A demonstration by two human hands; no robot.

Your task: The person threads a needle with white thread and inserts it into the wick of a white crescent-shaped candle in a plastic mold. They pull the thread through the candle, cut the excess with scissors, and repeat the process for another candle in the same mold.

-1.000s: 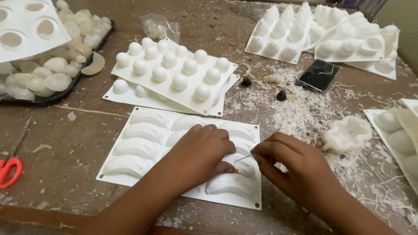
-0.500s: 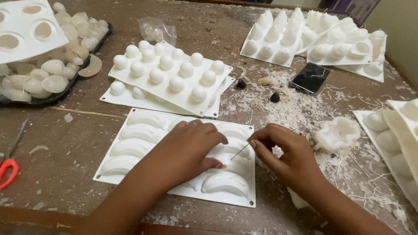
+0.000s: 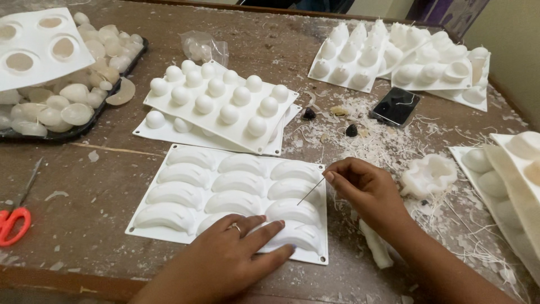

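Note:
A white silicone mould (image 3: pixel 185 191) with rows of crescent-shaped bumps lies in front of me on the wooden table. My left hand (image 3: pixel 236 250) rests flat on its near right corner, fingers spread, a ring on one finger. My right hand (image 3: pixel 365 188) hovers at the mould's right edge and pinches a thin needle (image 3: pixel 311 191), whose tip points down at a bump near the right side.
Behind it lie stacked white moulds with round bumps (image 3: pixel 222 104). More white moulds (image 3: pixel 394 59) sit at the back right and right edge (image 3: pixel 506 169). A black tray of wax shells (image 3: pixel 56 107), red scissors (image 3: pixel 14 217), a dark phone (image 3: pixel 396 106), a white flower-shaped piece (image 3: pixel 430 174) and wax shavings surround them.
My left hand slid from the middle of the crescent mould toward its near right corner. My right hand with the needle lifted slightly and moved right. The view shifted a little.

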